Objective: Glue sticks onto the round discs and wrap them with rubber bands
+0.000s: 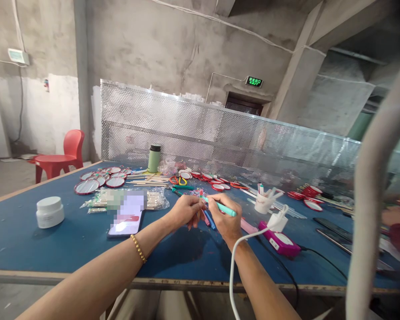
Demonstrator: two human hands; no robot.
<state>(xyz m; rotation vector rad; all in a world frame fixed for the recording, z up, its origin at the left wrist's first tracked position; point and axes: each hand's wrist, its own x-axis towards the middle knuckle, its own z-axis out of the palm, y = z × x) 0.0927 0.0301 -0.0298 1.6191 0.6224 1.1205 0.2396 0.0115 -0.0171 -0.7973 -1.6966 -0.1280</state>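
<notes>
Near the middle of the blue table, my right hand grips a turquoise marker pen, its tip end pointing left toward my other hand. My left hand is closed in a pinch around something small with a bit of red and green at its top; its kind is hard to make out. Both hands are close together above the tabletop. Below and between them lie a blue marker and a pink one, partly covered by the fingers. Behind the hands are pliers with green handles.
To the left are a phone, a bagged bundle of sticks, a white jar and red-rimmed discs. On the right stand a cup of pens and a magenta power strip with a charger and white cable. A perforated metal screen runs behind.
</notes>
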